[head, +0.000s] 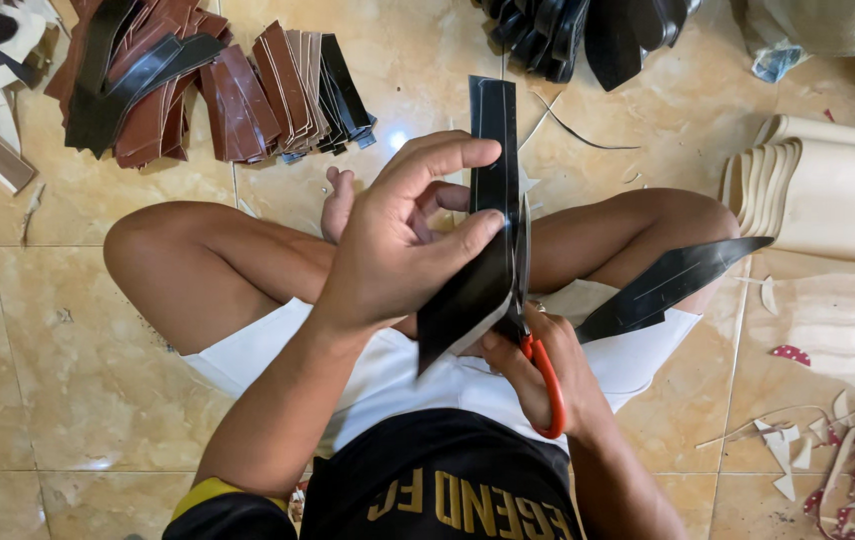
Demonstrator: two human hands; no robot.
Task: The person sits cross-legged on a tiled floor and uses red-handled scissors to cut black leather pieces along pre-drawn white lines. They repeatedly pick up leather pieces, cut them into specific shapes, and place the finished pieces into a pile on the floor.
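Person sat cross-legged on tan floor tiles (68, 380). Landmark: the black strip (493, 150), held upright over the lap, roughly mid-view.

L hand (398, 240) was clamped on the strip from its left side, thumb & fingers pinching the sheet about halfway down. R hand (548, 375) sat just below the strip, closed round the orange handles of the scissors (528, 290); blades ran up along the strip's right edge, touching it. Whether blades were apart or shut: couldn't tell.

A second black piece (668, 285) hung off to the strip's lower right, across the knee.

Up-left of strip: pile of brown & black cut pieces (198, 85). Above-right: more black pieces (588, 30). Right: cream sheets (828, 190), stacked. Far lower right: scraps (848, 460) w/ red dotted bits.
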